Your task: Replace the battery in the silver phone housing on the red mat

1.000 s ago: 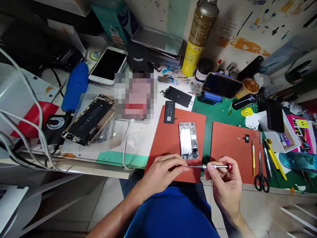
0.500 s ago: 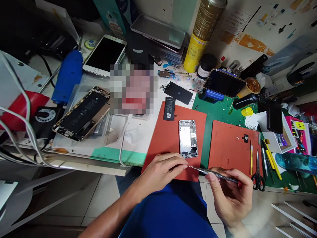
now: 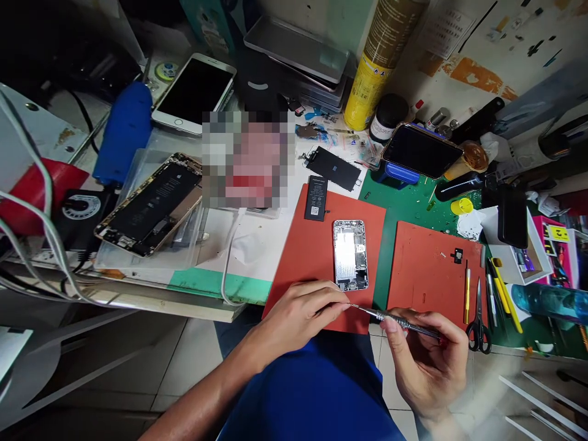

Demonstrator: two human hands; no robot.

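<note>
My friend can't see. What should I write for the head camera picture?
A person's right hand holds a slim screwdriver by its handle, its tip at the left hand. Beyond, an opened phone lies on a red mat, with a battery near the mat's far edge.

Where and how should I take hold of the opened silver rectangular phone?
The opened silver rectangular phone is probably best gripped by its two long side edges, from above: it lies flat on the brick-red mat, inner parts facing up. The left hand crowds its near end.
</note>
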